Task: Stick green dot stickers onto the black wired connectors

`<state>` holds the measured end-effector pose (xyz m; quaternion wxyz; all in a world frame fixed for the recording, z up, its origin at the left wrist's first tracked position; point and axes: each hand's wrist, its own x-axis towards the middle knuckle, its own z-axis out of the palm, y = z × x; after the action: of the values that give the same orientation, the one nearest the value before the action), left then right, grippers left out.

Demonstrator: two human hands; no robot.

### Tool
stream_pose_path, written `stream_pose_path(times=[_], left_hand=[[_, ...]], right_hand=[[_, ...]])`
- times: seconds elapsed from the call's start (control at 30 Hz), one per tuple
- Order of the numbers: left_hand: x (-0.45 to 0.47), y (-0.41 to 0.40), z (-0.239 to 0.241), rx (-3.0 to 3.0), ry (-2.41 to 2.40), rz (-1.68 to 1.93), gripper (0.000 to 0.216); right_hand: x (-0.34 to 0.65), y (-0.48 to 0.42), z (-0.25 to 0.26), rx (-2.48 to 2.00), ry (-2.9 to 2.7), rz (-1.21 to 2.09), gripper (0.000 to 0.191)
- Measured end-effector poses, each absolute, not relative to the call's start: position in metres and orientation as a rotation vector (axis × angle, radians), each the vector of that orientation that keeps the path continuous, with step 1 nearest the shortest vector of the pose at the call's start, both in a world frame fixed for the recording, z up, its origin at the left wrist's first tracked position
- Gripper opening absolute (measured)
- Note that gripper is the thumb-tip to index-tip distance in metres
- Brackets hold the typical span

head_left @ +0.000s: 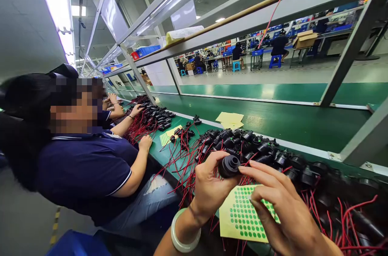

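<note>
My left hand [209, 183], a pale bangle on its wrist, is closed around a black cylindrical part [229, 166] with a stepped round nozzle facing me. My right hand [281, 203] is close on the right, its fingers stretched out and the thumb apart. A fingertip of it reaches the side of the part. Under my hands lies a yellow sheet of round green stickers [242, 215], partly covered by the right hand. Behind them, a long heap of similar black parts [242, 141] with red wires runs along the bench.
A co-worker in a dark blue shirt [87, 167] sits on my left, near another heap of black parts [159, 116]. A second sticker sheet [169, 135] lies between us. Yellow papers [229, 119] rest on the green belt [273, 120]. A metal post [370, 139] rises at right.
</note>
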<state>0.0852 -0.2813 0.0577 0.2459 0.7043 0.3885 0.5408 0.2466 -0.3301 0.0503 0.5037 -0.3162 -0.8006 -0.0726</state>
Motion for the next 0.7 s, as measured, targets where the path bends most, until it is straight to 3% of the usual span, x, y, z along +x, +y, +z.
stream_pose_path(times=[0.2,0.53,0.7], left_hand=[[0.084,-0.290,0.051,1.918,1.072,1.454,0.032],[0.083,-0.295,0.052,1.993,1.088,1.453,0.022],[0.082,-0.297,0.053,1.845,1.108,1.369,0.021]], right_hand=[[0.249,-0.337,0.062,-0.941,-1.792,0.012,0.005],[0.236,-0.340,0.077,-0.715,-2.019,-0.234,0.010],[0.238,-0.338,0.064,-0.728,-2.018,-0.145,0.010]])
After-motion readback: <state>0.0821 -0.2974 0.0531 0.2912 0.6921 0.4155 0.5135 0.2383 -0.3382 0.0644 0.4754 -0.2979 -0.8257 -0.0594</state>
